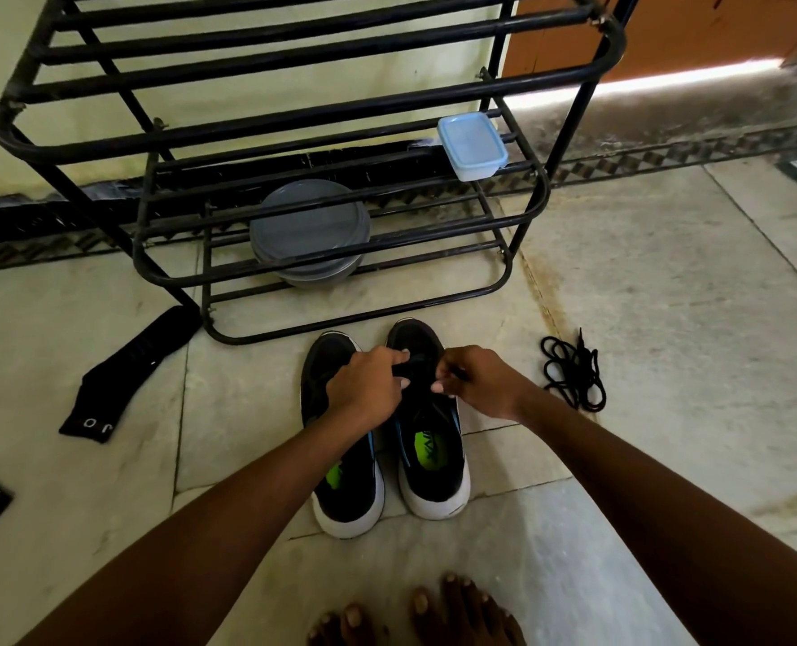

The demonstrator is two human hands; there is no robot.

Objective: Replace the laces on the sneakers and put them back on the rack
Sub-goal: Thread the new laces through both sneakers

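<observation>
Pale stone floor [667, 296] is stretching out, black rack [322, 336] standing ahead | sneakers [354, 496] sitting before it | left hand [366, 384] and right hand [476, 382] are curling fingers onto the right-side sneaker [427, 459] | black-on-black, exact pinch is staying unclear | loose lace [574, 373] lying rightward

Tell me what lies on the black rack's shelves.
A pale blue lidded box higher up, stacked grey round containers lower. Bars partly cover the stack; lids hide the contents.

Head-worn view, facing down, seemingly close above sneakers [429, 477]
</observation>
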